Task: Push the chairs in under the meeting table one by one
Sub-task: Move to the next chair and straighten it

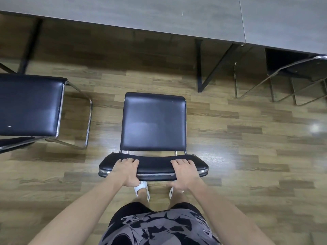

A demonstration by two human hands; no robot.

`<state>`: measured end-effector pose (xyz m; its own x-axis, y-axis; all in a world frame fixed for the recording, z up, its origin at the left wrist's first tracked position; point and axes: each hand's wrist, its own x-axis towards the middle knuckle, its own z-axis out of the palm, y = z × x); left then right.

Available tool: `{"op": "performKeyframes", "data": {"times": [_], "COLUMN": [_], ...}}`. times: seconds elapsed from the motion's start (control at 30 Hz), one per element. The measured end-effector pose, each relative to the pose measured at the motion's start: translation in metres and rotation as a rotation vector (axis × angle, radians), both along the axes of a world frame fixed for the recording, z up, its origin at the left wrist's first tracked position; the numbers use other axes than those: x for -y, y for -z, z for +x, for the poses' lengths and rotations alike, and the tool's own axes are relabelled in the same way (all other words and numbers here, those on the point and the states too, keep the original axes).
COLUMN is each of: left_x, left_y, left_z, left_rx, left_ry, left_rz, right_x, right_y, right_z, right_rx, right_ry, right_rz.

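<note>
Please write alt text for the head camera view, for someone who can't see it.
From above, a left hand and right hand grip the backrest of a black chair not yet under the grey meeting table; a second chair stands left.

I look down on a floor (247, 147) of wood-look planks in mixed browns and tans, glossy enough to throw back pale patches of light; one bright spot (315, 128) shows at my right. Along the far side runs a grey table (141, 15), two tops meeting at a seam (242, 20), on black metal legs (199, 68). At my left a black padded chair (30, 105) stands on a chrome tube frame, apart from the table; at my right a second chair (299, 68) sits partly under the table's edge.
</note>
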<state>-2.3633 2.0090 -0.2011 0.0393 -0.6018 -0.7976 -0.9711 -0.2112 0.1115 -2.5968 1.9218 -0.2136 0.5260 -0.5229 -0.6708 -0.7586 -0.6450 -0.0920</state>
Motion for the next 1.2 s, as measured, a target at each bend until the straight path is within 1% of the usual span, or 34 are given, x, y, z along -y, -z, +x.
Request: {"op": "performKeyframes", "data": {"times": [0.17,0.27,0.4,0.8,1.2], "left_x": [-0.015,-0.022,-0.026,-0.013,-0.001], "left_y": [0.009,0.014,0.020,0.023,0.023], "left_z": [-0.004,-0.005,-0.004,-0.005,-0.004], "left_rx": [0.067,0.101,0.107,0.109,0.110], "left_ry": [0.005,-0.001,0.002,0.000,0.019], "left_rz": [-0.176,-0.279,-0.344,-0.350,-0.306], "right_x": [-0.012,-0.015,-0.015,-0.006,0.006], "right_y": [-0.002,-0.001,0.001,0.001,0.002], "right_z": [0.004,0.004,0.005,0.006,0.005], "right_rx": [-0.030,-0.029,-0.015,-0.049,-0.047], "right_ry": [0.060,0.080,0.091,0.073,0.033], "right_rz": [-0.107,-0.130,-0.149,-0.156,-0.137]}}
